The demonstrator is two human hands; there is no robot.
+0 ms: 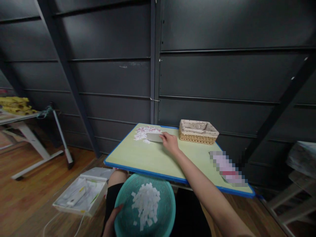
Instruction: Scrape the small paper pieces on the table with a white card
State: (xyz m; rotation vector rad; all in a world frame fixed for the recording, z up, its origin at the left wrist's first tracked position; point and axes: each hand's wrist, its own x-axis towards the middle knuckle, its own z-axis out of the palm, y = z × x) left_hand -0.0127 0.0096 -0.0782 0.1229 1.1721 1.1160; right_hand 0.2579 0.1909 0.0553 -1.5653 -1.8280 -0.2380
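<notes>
My right hand (170, 142) is closed on one end of a flat, pale grey scraper-like plate (154, 137), held over the far left part of the tabletop. Its other end meets a spread of small white and pinkish pieces (144, 131). Below the table's front edge, a round green plastic basket (171, 200) rests at my lap, with a heap of small white square pieces (146, 202) inside. My left hand (113, 220) grips the basket's left rim, its thumb over the inside; the other fingers are hidden.
The pale yellow table (138, 156) has a blue edge. On it stand a cloth-lined wicker basket (197, 140) at the back right and a blurred-out flat item (228, 169). An open white box (81, 194) with a cable lies on the floor at left. A dark panelled wall (118, 79) rises behind.
</notes>
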